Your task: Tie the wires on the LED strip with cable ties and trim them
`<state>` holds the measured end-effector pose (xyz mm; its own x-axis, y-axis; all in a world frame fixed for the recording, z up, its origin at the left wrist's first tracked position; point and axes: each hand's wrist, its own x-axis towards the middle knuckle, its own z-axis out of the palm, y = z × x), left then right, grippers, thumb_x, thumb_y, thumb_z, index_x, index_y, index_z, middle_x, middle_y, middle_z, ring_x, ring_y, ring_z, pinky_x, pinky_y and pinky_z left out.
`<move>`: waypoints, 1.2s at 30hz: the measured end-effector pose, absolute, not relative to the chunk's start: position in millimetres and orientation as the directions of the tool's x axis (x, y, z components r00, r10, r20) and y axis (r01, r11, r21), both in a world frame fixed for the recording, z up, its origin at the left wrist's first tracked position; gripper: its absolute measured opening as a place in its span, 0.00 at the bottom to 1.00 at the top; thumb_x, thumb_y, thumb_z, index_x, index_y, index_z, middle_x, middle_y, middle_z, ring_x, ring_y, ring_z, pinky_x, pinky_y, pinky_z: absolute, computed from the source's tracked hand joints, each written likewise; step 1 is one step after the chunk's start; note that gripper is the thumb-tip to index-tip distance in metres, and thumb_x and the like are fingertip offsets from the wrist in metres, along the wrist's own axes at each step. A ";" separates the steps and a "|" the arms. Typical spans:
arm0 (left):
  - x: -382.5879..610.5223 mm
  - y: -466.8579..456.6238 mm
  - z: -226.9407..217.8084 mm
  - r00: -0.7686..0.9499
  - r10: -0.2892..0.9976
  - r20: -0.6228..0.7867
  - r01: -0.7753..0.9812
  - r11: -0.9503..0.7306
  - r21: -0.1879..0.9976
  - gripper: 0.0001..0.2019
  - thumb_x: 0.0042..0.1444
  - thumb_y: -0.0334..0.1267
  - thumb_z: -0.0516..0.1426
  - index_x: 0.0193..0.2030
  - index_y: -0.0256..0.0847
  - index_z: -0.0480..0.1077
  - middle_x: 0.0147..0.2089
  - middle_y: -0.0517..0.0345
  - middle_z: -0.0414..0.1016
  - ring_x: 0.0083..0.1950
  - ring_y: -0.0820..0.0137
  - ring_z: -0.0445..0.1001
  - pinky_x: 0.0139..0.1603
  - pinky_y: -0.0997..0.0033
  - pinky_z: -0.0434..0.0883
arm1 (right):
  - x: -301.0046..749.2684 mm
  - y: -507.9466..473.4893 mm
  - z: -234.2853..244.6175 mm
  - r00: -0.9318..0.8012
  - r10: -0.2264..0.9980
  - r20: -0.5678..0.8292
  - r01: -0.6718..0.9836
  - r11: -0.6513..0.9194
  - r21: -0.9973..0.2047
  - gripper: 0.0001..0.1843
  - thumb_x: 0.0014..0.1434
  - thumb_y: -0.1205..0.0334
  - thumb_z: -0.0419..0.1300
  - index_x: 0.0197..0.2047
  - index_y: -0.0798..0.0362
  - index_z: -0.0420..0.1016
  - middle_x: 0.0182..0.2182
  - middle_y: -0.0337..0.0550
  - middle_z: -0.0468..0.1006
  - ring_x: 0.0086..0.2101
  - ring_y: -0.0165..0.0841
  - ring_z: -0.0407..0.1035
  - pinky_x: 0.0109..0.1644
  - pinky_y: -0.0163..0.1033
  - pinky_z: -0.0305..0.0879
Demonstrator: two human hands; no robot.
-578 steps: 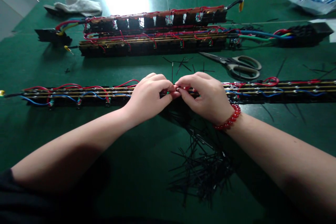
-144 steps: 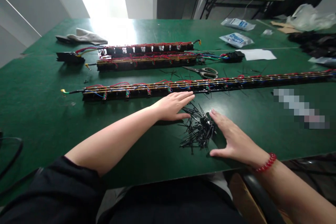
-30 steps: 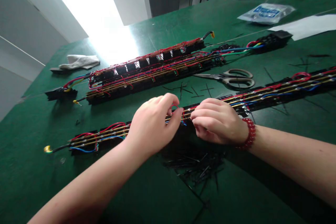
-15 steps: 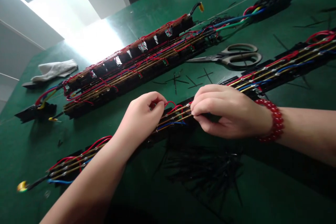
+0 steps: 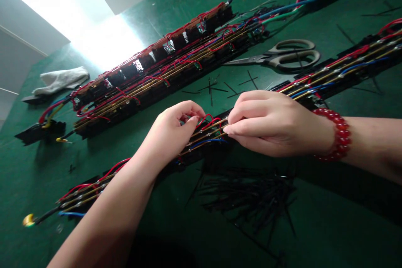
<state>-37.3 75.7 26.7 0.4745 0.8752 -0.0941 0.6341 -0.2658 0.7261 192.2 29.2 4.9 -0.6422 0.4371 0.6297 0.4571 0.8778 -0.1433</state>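
A long black strip (image 5: 342, 86) with brass-coloured rods (image 5: 209, 135) runs diagonally under both hands. My left hand (image 5: 174, 130) is closed in a pinch on a looped red wire (image 5: 210, 116) at the middle of the strip. Just to its right, my right hand (image 5: 273, 124), with a red bead bracelet at the wrist, has thumb and fingers pressed together over the rods. Whatever lies between those fingertips is hidden. A short blue wire (image 5: 204, 142) runs along the strip's near side between the hands.
Two similar wired strips (image 5: 163, 56) lie side by side farther back. Scissors (image 5: 279, 56) rest beyond my right hand. A pile of thin black strips (image 5: 248, 194) lies in front, with loose pieces (image 5: 210, 88) scattered behind. A white cloth (image 5: 63, 79) sits far left on the green table (image 5: 150, 226).
My right thumb and fingers have closed tighter together at the rods. The left hand still pinches near the red wire, which now shows a larger loop. The view has shifted slightly.
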 end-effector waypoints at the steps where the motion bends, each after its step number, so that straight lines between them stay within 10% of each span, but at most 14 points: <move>1: -37.4 76.0 26.3 0.480 0.873 -0.086 0.637 -0.280 0.718 0.08 0.58 0.34 0.56 0.39 0.43 0.77 0.35 0.64 0.78 0.34 0.75 0.70 0.33 0.76 0.62 | 192.3 29.1 5.0 -0.645 0.435 0.629 0.462 0.877 -0.132 0.08 0.66 0.69 0.60 0.34 0.54 0.77 0.34 0.43 0.79 0.34 0.30 0.68 0.39 0.39 0.68; 19: -35.9 75.2 23.0 0.445 0.891 -0.085 0.540 -0.191 0.820 0.08 0.57 0.34 0.60 0.44 0.44 0.75 0.35 0.63 0.81 0.32 0.75 0.76 0.33 0.77 0.69 | 192.2 28.4 4.6 -0.648 0.451 0.614 0.489 0.864 -0.119 0.06 0.66 0.69 0.61 0.37 0.54 0.78 0.34 0.42 0.80 0.35 0.31 0.69 0.40 0.39 0.69; 28: -29.3 49.1 35.7 0.473 0.836 0.277 0.667 -0.545 0.508 0.13 0.60 0.31 0.59 0.51 0.46 0.74 0.39 0.64 0.81 0.41 0.73 0.80 0.41 0.76 0.72 | 193.4 28.2 3.2 -0.646 0.460 0.609 0.500 0.858 -0.117 0.05 0.67 0.68 0.60 0.39 0.53 0.76 0.35 0.42 0.80 0.35 0.31 0.69 0.41 0.40 0.70; 36: -28.6 49.3 33.9 0.438 0.875 0.206 0.543 -0.440 0.715 0.04 0.58 0.30 0.62 0.36 0.44 0.74 0.36 0.65 0.82 0.37 0.74 0.81 0.39 0.78 0.76 | 196.6 28.2 2.3 -0.586 0.487 0.648 0.487 0.851 -0.199 0.05 0.67 0.68 0.60 0.44 0.52 0.76 0.37 0.41 0.81 0.37 0.30 0.72 0.43 0.39 0.71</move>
<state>-28.6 49.3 33.9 0.4381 0.8750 0.2061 0.5429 -0.4403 0.7151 196.6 28.2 2.3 -0.5859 0.4866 0.6480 0.4866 0.8507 -0.1989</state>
